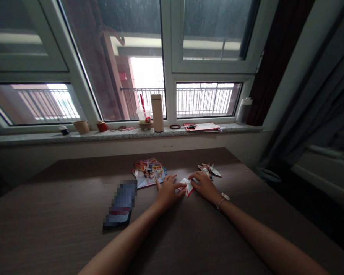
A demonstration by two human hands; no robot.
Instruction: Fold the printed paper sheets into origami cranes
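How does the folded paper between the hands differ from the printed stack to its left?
The folded paper is small and mostly white with red edges; the printed stack is larger and multicoloured. The folded paper looks like one piece, with the left hand and right hand at it; the printed stack is several pieces, fanned out. Both lie on the table.

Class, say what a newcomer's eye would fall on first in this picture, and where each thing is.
Probably the bright window beyond the table. Next, the left hand and right hand at a small folded paper on the table. Then the colourful booklets, fanned out beyond the left hand, and the tall bottle on the windowsill.
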